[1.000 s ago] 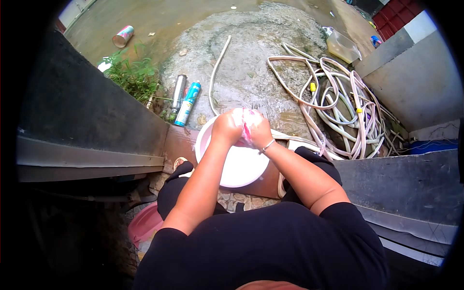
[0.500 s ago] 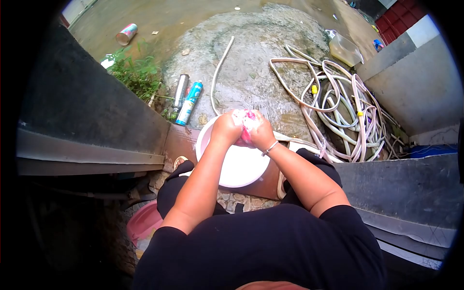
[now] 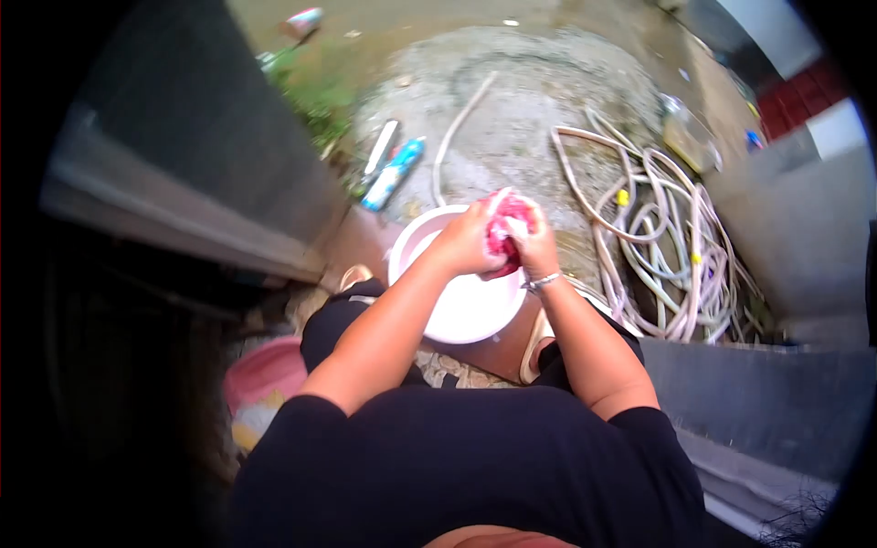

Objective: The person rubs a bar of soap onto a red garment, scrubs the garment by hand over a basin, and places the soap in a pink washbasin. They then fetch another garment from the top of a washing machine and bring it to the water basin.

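Nearest, low left: pink tub (image 3: 265, 367). Ahead, left hand (image 3: 463, 240) and right hand (image 3: 539, 245), fingers of both curled tight on a wet-looking red-and-white bundle (image 3: 505, 226), squeezed between them above the far part of a white basin (image 3: 470, 315). Beyond: blue canister (image 3: 393, 175) on wet ground; coiled hose (image 3: 697, 239) at right.

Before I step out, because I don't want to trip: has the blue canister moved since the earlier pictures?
No: the blue canister shows no clear shift either way against the green plants and silver canister; the whole view moved.
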### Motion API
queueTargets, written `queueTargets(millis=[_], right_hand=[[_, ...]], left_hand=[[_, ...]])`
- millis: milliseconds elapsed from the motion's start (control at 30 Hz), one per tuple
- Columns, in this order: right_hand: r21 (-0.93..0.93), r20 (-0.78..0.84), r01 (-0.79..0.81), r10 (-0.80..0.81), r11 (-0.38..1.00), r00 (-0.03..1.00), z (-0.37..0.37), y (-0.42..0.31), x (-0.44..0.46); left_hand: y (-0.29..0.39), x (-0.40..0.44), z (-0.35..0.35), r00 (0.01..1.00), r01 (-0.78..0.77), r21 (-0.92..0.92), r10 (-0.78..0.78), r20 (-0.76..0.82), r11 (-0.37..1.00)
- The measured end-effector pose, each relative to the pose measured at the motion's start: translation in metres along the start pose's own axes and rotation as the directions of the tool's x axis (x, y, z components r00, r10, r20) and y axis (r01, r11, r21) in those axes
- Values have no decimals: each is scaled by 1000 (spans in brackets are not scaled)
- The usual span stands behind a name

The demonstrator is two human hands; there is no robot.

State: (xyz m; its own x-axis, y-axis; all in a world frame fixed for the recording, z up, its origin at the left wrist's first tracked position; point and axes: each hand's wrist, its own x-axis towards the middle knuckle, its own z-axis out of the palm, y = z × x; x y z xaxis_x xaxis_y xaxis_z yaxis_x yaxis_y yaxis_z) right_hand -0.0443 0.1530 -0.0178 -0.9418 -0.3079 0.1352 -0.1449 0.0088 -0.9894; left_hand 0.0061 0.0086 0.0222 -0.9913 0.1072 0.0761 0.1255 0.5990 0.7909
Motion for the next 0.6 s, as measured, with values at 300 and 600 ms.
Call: queueTargets(millis=[300,600], right_hand=[[19,263,-72,64,997,963,9,-8,-6],[-588,251,-376,604,716,757,-46,110,-15]], left_hand=[[-10,-32,-73,930,20,207,57,-364,978],[-81,-179,-181,654,258,281,47,-755,924]])
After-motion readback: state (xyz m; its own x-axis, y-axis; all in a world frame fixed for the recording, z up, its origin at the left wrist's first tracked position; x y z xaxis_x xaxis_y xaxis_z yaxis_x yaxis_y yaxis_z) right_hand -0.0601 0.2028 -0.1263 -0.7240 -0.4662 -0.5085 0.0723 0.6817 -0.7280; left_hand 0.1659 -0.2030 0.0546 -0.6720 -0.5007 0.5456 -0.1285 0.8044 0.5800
